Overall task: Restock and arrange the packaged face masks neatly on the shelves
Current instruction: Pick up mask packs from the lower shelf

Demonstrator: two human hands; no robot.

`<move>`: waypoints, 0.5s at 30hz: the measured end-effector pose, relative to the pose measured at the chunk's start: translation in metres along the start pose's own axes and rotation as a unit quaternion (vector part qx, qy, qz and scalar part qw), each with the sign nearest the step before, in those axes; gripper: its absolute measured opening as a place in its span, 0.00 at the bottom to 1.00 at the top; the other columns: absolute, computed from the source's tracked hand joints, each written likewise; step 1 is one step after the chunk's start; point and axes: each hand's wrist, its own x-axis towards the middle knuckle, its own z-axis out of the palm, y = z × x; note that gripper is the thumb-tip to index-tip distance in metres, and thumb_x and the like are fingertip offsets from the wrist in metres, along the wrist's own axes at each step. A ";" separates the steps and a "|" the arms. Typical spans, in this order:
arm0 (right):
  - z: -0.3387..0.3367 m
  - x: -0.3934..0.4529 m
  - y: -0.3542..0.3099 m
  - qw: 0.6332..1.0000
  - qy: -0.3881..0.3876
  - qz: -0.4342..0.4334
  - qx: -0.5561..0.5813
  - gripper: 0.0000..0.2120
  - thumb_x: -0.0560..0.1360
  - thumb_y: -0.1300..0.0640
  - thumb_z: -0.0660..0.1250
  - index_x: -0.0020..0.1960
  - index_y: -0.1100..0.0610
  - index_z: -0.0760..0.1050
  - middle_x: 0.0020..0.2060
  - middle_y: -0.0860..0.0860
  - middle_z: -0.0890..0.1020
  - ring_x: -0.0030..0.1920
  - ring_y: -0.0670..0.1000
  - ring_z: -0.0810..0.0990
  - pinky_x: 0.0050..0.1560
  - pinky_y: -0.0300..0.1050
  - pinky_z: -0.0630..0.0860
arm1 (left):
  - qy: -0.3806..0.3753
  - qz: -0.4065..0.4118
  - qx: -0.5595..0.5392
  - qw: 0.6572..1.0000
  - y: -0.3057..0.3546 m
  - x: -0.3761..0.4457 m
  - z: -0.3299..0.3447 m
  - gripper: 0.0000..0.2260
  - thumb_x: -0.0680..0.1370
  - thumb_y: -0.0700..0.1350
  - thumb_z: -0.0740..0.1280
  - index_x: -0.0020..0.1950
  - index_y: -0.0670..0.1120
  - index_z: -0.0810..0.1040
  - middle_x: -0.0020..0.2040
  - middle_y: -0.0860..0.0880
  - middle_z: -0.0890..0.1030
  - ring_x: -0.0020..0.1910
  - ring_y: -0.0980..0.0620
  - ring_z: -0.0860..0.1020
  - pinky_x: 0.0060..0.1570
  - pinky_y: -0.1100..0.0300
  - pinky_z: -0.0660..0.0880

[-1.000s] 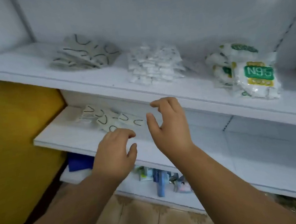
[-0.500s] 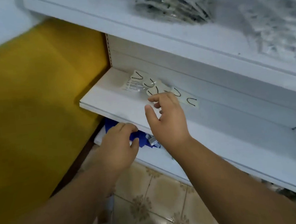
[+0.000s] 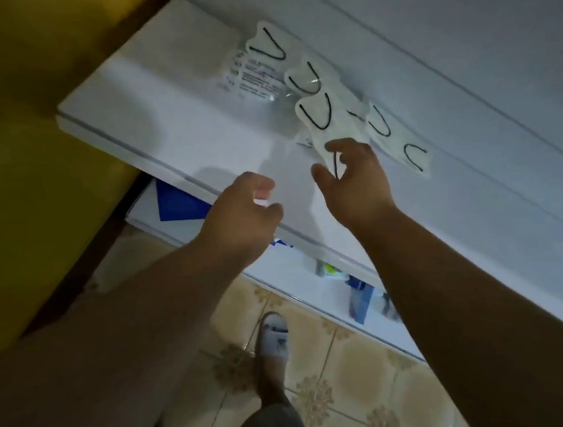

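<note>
Several packaged white face masks with black ear loops (image 3: pixel 315 115) lie spread in a loose row at the back of a white shelf (image 3: pixel 168 121); one clear pack with printed text (image 3: pixel 253 78) lies at the row's left. My right hand (image 3: pixel 356 182) reaches over the near end of one mask, fingers curved, thumb and forefinger apart with a black loop showing between them. Nearer the shelf's front edge, my left hand (image 3: pixel 242 213) hovers with loosely curled fingers and holds nothing.
A yellow panel (image 3: pixel 25 134) bounds the shelf on the left. Below, a lower shelf holds a blue-and-white box (image 3: pixel 176 202) and small packaged items (image 3: pixel 360 295). The underside of the upper shelf (image 3: pixel 425 10) hangs overhead. My sandalled foot (image 3: pixel 275 341) stands on a tiled floor.
The view has tilted down onto the middle shelf and the upper shelf's goods have left the frame. Both hands have moved in towards the masks, the right hand now over one.
</note>
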 end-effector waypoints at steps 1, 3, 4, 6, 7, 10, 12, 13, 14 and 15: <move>0.006 0.019 0.012 0.999 -0.022 0.000 -0.029 0.21 0.80 0.50 0.65 0.72 0.52 0.69 0.69 0.49 0.70 0.62 0.46 0.73 0.56 0.32 0.62 | 0.004 -0.028 -0.060 0.998 -0.004 0.016 0.007 0.14 0.80 0.44 0.68 0.65 0.53 0.75 0.59 0.55 0.79 0.52 0.55 0.79 0.52 0.59 0.78; 0.012 0.055 0.037 0.995 -0.059 -0.003 -0.083 0.26 0.81 0.48 0.63 0.76 0.54 0.64 0.74 0.51 0.66 0.71 0.50 0.68 0.65 0.35 0.61 | -0.019 -0.082 -0.202 0.976 -0.004 0.042 0.022 0.12 0.81 0.40 0.67 0.64 0.48 0.75 0.52 0.51 0.80 0.50 0.54 0.80 0.58 0.55 0.77; 0.015 0.071 0.046 0.992 -0.080 0.004 -0.101 0.28 0.81 0.47 0.62 0.78 0.55 0.61 0.76 0.52 0.64 0.74 0.51 0.65 0.70 0.40 0.60 | -0.049 -0.097 -0.272 0.956 -0.003 0.054 0.029 0.09 0.82 0.38 0.65 0.61 0.47 0.75 0.49 0.50 0.78 0.48 0.54 0.79 0.58 0.55 0.76; 0.023 0.090 0.059 0.988 -0.110 0.020 -0.107 0.30 0.82 0.47 0.62 0.78 0.58 0.58 0.77 0.54 0.62 0.75 0.54 0.64 0.74 0.47 0.60 | -0.069 -0.124 -0.369 0.919 0.000 0.074 0.042 0.05 0.83 0.37 0.61 0.55 0.47 0.74 0.47 0.48 0.76 0.47 0.51 0.76 0.53 0.56 0.74; 0.027 0.094 0.064 0.988 -0.114 0.017 -0.103 0.29 0.82 0.47 0.62 0.78 0.59 0.59 0.76 0.55 0.63 0.74 0.55 0.65 0.74 0.48 0.61 | -0.048 -0.144 -0.386 0.910 0.002 0.083 0.049 0.03 0.84 0.39 0.62 0.54 0.46 0.74 0.48 0.46 0.77 0.48 0.49 0.77 0.52 0.56 0.75; 0.034 0.093 0.071 0.992 -0.113 0.003 -0.062 0.22 0.82 0.51 0.60 0.75 0.55 0.66 0.72 0.53 0.71 0.70 0.54 0.71 0.71 0.50 0.66 | -0.012 -0.168 -0.384 0.908 0.018 0.100 0.077 0.09 0.83 0.39 0.62 0.44 0.44 0.74 0.45 0.45 0.78 0.44 0.49 0.79 0.50 0.58 0.77; 0.031 0.083 0.073 0.989 -0.139 0.010 0.042 0.19 0.81 0.58 0.59 0.71 0.54 0.71 0.65 0.52 0.78 0.64 0.52 0.76 0.67 0.47 0.71 | -0.014 -0.156 -0.329 0.931 0.024 0.107 0.092 0.10 0.81 0.38 0.64 0.40 0.43 0.75 0.42 0.44 0.79 0.40 0.48 0.79 0.47 0.56 0.80; 0.030 0.079 0.073 0.986 -0.147 0.003 0.079 0.19 0.79 0.61 0.58 0.69 0.54 0.73 0.61 0.52 0.80 0.61 0.51 0.78 0.64 0.46 0.73 | -0.007 -0.145 -0.290 0.946 0.028 0.108 0.094 0.10 0.81 0.39 0.65 0.39 0.43 0.75 0.40 0.44 0.79 0.37 0.48 0.79 0.43 0.58 0.81; 0.026 0.076 0.073 0.984 -0.147 -0.003 0.099 0.19 0.77 0.61 0.58 0.66 0.54 0.75 0.58 0.52 0.81 0.58 0.51 0.80 0.60 0.45 0.75 | 0.009 -0.135 -0.271 0.953 0.029 0.111 0.097 0.09 0.80 0.41 0.67 0.39 0.44 0.76 0.38 0.45 0.79 0.34 0.50 0.78 0.36 0.61 0.79; 0.021 0.077 0.075 0.982 -0.144 -0.006 0.121 0.19 0.74 0.61 0.57 0.61 0.53 0.76 0.55 0.52 0.82 0.54 0.51 0.82 0.55 0.45 0.76 | 0.016 -0.142 -0.255 0.956 0.031 0.111 0.097 0.08 0.79 0.44 0.69 0.41 0.44 0.76 0.38 0.46 0.80 0.33 0.50 0.78 0.33 0.62 0.76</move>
